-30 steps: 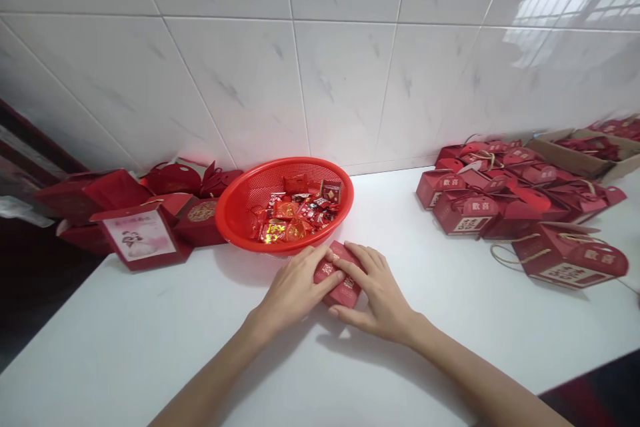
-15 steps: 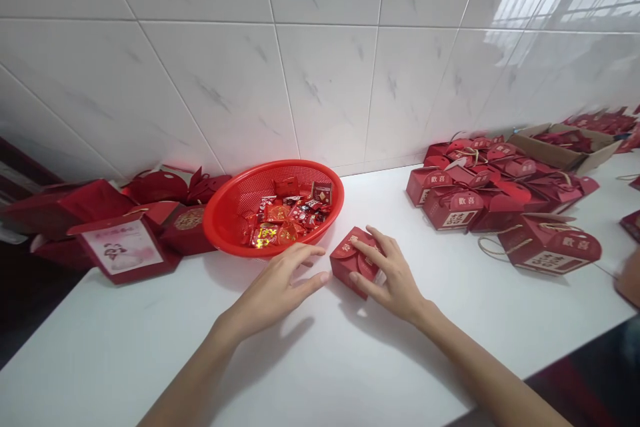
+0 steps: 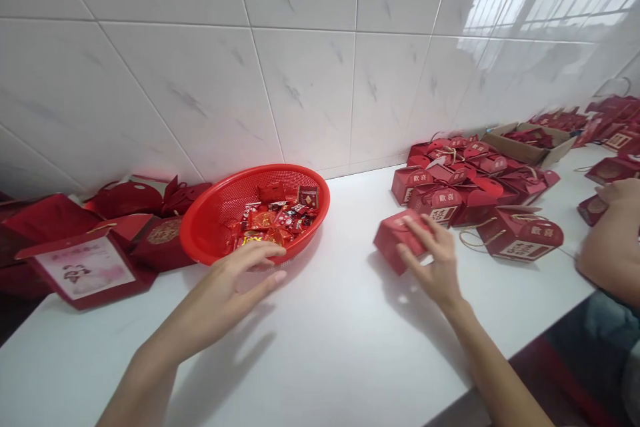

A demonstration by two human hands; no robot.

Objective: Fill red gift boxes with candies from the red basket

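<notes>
My right hand (image 3: 434, 259) grips a small closed red box (image 3: 396, 240) from above and its right side, and the box seems lifted a little, with its shadow below. Nothing is in my left hand (image 3: 250, 278); its fingers are apart beside the front rim of a red plastic basket (image 3: 205, 213). Wrapped candies (image 3: 273, 217) in red and gold lie inside the basket. To the right of the held box stands a group of red boxes (image 3: 467, 193), and one box with a cord handle (image 3: 520, 233) sits in front of them.
More red boxes (image 3: 165, 240) are stacked at the left, one with a pink-and-white label (image 3: 85, 267). A cardboard carton (image 3: 557, 147) with red items stands at the back right. Another person's arm (image 3: 613, 247) rests at the right edge. The tiled wall (image 3: 310, 93) borders the white table (image 3: 320, 347).
The small box has moved right with my right hand, toward the grouped boxes. My left hand is farther from it. The view has shifted right, and a person's arm shows more at the right.
</notes>
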